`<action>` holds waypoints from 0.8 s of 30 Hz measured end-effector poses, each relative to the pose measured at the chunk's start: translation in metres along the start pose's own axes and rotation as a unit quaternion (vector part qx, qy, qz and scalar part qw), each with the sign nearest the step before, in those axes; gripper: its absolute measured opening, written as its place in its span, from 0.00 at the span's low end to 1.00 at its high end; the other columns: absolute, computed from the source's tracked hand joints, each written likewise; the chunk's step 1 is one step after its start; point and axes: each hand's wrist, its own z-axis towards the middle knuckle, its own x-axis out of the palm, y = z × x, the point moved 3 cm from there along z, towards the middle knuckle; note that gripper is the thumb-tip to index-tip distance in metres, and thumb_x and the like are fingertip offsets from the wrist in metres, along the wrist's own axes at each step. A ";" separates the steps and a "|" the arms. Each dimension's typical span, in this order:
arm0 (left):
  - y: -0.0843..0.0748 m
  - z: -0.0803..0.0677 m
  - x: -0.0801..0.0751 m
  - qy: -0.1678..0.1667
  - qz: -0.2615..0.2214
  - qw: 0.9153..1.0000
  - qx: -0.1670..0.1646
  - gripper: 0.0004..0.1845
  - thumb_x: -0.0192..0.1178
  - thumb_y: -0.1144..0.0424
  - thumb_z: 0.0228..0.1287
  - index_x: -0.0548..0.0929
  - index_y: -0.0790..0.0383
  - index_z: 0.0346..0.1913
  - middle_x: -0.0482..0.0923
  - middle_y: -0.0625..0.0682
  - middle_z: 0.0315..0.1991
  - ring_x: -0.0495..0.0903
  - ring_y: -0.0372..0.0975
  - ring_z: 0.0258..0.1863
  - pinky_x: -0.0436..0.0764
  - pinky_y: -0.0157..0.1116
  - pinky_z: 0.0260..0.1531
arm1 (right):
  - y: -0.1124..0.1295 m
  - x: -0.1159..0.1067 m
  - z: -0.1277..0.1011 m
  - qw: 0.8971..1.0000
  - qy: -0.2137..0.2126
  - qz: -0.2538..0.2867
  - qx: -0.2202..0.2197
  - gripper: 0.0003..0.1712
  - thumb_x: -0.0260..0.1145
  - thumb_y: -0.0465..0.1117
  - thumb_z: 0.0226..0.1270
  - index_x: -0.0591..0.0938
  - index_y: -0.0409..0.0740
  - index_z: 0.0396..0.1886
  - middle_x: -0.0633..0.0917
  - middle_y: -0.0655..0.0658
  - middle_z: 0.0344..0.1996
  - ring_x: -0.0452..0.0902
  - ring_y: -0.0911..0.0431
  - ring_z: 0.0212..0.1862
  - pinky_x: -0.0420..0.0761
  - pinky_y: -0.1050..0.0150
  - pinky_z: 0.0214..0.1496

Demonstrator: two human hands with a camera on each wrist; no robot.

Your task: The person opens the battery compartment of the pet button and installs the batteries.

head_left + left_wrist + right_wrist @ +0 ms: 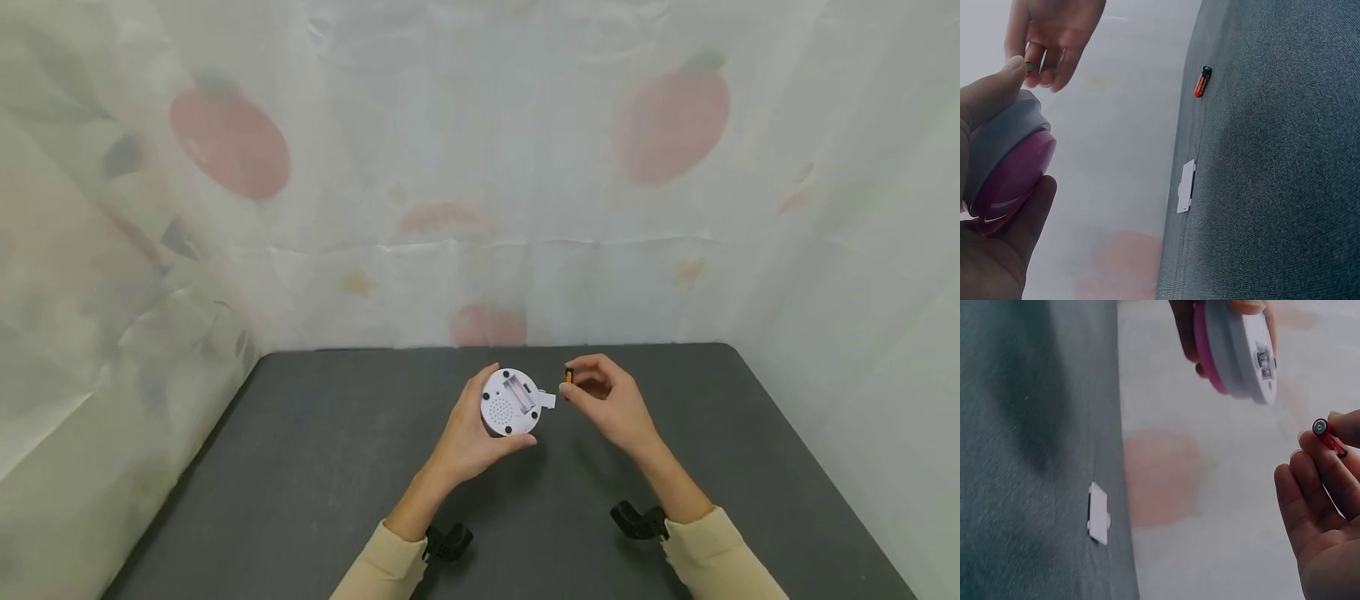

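Note:
My left hand (471,433) grips a round white device (498,414) with a pink side, its flat underside turned up toward the head camera. On that underside are an uncovered battery compartment (519,393), dark feet and a patch of small holes. To its right, my right hand (617,407) pinches a small black-and-orange battery (569,377) between thumb and fingers, apart from the device. In the right wrist view the held battery (1329,436) shows one round end. A white battery cover (1186,186) and a second battery (1202,82) lie on the table.
The dark table (337,450) has a raised-looking far edge against a pale printed curtain (480,167). Curtains also hang at the left and right. A black wrist mount (448,542) sits on the left wrist, another mount (637,521) on the right.

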 end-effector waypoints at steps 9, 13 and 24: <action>-0.001 -0.002 0.000 -0.001 -0.002 1.000 0.003 0.60 0.84 0.49 0.44 0.59 0.51 0.78 0.68 0.51 0.67 0.73 0.43 0.59 0.73 0.51 0.57 | 0.012 0.012 0.005 0.999 -0.008 0.019 -0.040 0.16 0.71 0.30 0.66 0.81 0.39 0.52 0.87 0.42 0.34 0.83 0.55 0.37 0.80 0.67 0.46; 0.000 -0.002 0.000 0.001 -0.001 1.000 0.004 0.59 0.83 0.48 0.45 0.58 0.52 0.78 0.68 0.52 0.66 0.74 0.43 0.58 0.73 0.51 0.56 | 0.016 0.019 0.007 0.999 -0.007 0.019 -0.049 0.16 0.72 0.31 0.66 0.81 0.40 0.52 0.87 0.43 0.35 0.82 0.55 0.37 0.80 0.66 0.46; 0.001 -0.003 0.000 0.006 0.002 1.000 -0.002 0.59 0.82 0.47 0.47 0.58 0.52 0.79 0.68 0.53 0.67 0.74 0.44 0.58 0.74 0.52 0.55 | 0.023 0.036 0.013 0.997 -0.017 -0.029 -0.074 0.17 0.72 0.25 0.61 0.81 0.34 0.50 0.87 0.39 0.35 0.83 0.53 0.38 0.83 0.55 0.48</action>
